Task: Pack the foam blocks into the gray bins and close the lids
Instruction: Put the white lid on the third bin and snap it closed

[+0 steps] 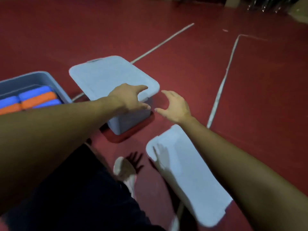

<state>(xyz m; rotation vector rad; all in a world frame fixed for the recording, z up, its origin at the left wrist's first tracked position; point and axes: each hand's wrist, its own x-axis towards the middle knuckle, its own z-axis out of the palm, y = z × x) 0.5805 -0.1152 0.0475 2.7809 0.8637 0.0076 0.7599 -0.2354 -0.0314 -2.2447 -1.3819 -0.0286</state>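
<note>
A gray bin (131,120) stands on the red floor at the centre with its lid (106,75) on top. My left hand (130,99) rests over the lid's near right corner, fingers spread, thumb down against the bin's side. My right hand (175,105) hovers open just right of that corner, touching nothing. A second gray bin (33,78) at the left edge is open and holds blue foam blocks (35,92) and orange foam blocks (38,99) lying side by side. A loose gray lid (186,174) lies on the floor under my right forearm.
My dark-clothed leg (75,189) and a light shoe (125,169) fill the lower middle. White lines (221,84) cross the red floor to the right. Dark objects sit along the far top right edge.
</note>
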